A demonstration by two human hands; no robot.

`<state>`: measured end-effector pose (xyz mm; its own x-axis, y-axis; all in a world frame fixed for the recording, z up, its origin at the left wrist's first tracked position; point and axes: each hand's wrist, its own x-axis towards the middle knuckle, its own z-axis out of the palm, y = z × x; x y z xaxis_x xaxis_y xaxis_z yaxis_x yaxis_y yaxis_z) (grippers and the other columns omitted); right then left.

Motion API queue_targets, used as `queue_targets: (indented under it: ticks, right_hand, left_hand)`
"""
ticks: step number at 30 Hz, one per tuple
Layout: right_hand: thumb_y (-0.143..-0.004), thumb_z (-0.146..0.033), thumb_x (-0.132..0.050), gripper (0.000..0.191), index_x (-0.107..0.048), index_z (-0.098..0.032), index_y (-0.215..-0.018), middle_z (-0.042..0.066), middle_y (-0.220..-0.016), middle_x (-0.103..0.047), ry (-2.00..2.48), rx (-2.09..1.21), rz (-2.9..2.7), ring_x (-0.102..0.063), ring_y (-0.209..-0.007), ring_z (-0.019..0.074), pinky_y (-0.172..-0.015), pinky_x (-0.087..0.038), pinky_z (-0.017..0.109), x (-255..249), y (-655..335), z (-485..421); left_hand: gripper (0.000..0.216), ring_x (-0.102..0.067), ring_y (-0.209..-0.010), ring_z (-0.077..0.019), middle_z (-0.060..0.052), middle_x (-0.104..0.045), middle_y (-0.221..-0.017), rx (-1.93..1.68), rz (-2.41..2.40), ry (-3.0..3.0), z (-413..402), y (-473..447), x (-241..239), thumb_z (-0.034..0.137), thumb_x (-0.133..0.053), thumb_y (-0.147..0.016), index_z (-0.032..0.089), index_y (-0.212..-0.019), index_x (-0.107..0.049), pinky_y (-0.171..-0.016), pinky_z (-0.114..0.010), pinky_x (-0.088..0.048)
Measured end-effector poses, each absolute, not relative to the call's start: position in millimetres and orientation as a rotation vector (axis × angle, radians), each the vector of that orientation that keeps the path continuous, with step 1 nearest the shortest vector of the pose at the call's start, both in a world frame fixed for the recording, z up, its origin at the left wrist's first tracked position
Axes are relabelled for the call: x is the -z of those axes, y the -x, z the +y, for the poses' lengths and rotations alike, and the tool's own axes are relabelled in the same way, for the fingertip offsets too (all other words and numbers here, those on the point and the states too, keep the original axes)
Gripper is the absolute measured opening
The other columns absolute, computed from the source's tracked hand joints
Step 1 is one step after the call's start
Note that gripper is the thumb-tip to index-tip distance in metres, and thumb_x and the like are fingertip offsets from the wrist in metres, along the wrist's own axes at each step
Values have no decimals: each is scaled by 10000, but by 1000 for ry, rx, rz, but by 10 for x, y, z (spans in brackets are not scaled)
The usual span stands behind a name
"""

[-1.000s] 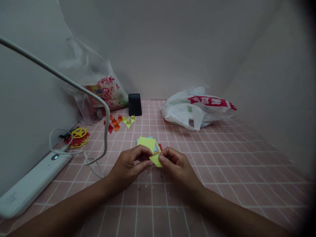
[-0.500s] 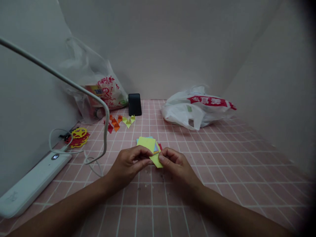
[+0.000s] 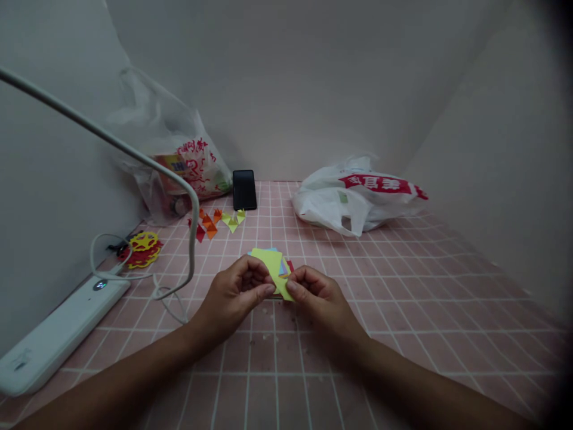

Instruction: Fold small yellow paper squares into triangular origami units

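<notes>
A small piece of folded yellow paper (image 3: 283, 289) is between my two hands, just above the tiled surface. My right hand (image 3: 320, 292) pinches its right side between thumb and forefinger. My left hand (image 3: 246, 288) has its thumb and curled fingers closed at the paper's left corner; the fingertips partly hide that edge. Right behind the hands lies a stack of coloured paper squares (image 3: 267, 258), yellow on top, with blue, purple and red edges showing. Folded paper pieces in red, orange (image 3: 209, 228) and pale yellow (image 3: 231, 223) sit farther back on the left.
A black phone (image 3: 244, 190) leans at the back, beside a filled plastic bag (image 3: 197, 161). Another white bag (image 3: 331, 200) lies at back right. At left are a white power bank (image 3: 67, 334), yellow and red cut-outs (image 3: 142, 251) and a thick white cable (image 3: 134, 154) crossing the view.
My left thumb and fingers have shifted slightly at the paper's left corner, the fingers curling more. The yellow piece has tilted and shows narrower. My right hand stays nearly in place.
</notes>
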<state>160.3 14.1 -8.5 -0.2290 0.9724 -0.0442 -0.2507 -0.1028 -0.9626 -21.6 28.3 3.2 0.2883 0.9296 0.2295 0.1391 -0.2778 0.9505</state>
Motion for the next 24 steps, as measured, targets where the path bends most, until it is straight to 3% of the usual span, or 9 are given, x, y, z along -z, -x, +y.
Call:
queue_targets:
  ticks: [9, 18, 24]
  right_hand:
    - [-841, -328, -674, 198, -570, -175, -770, -22, -722, -556, 890, -1575, -1126, -453, -628, 87, -581, -334, 226, 169, -1584, 124]
    - [-845, -298, -643, 193, -548, -173, -732, -33, -678, -494, 948, -1466, -1286, -403, -610, 96, -571, -301, 249, 127, -1586, 126]
    - [-848, -292, -631, 174, -561, -171, -744, -29, -682, -492, 981, -1399, -1392, -398, -619, 102, -575, -296, 255, 130, -1600, 106]
  left_hand:
    - [108, -544, -654, -110, 9, -604, -704, -940, 1075, -1495, 234, 186, -117, 254, -638, -811, 147, -799, -627, -614, -227, -436]
    - [67, -565, -695, -135, -16, -603, -761, -1004, 1059, -1666, 244, 190, -85, 211, -598, -829, 148, -811, -610, -658, -271, -452]
    - [70, -614, -838, -175, -65, -642, -880, -1104, 1047, -1815, 209, 181, -116, 152, -582, -824, 154, -756, -600, -741, -304, -477]
